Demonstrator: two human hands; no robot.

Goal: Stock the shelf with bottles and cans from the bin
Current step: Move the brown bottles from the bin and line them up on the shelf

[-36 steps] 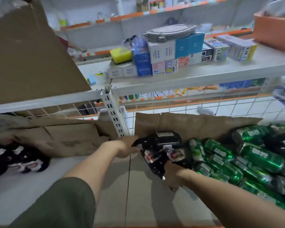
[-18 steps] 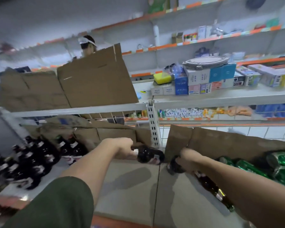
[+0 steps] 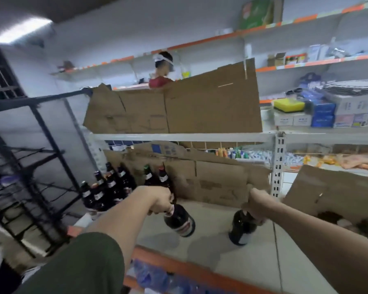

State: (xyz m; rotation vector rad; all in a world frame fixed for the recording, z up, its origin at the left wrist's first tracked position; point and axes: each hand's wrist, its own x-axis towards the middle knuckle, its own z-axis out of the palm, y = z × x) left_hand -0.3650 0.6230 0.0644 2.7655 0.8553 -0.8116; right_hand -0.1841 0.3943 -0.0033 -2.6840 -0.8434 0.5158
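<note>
Head view: the left hand [image 3: 157,200] curls round the neck of a tilted dark bottle [image 3: 180,222] above the shelf [image 3: 210,258]. The right hand [image 3: 256,206] grips the top of a second bottle [image 3: 241,230], upright at mid-shelf. The standing bottles [image 3: 106,192] crowd the shelf's left end.

Dim bluish indoor light, ceiling lamp [image 3: 22,28] glaring upper left, motion blur, edges perhaps bowed.

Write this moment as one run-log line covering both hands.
left hand: grips tilted bottle by neck | right hand: grips second bottle by neck | row of bottles: standing on shelf, left
</note>
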